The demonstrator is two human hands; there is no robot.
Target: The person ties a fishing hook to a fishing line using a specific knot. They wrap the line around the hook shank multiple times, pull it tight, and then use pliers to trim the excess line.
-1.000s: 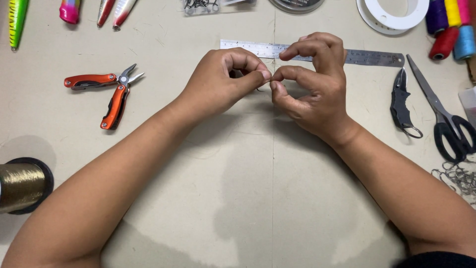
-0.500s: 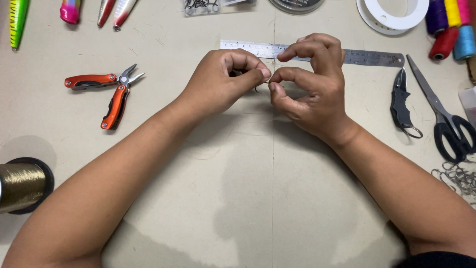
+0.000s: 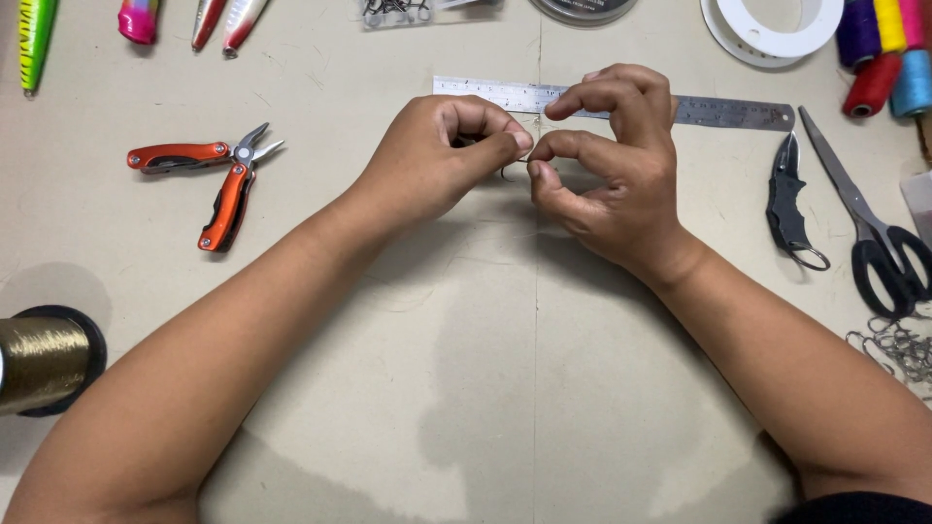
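where fingers [image 3: 519,143] meet, hook [image 3: 507,173] hangs.

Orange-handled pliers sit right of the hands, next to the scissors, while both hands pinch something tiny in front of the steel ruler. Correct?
Not quite. The head view shows the orange-handled pliers left of the hands, lying open and well away from the scissors. The rest holds: left hand and right hand pinch something tiny, in front of the steel ruler.
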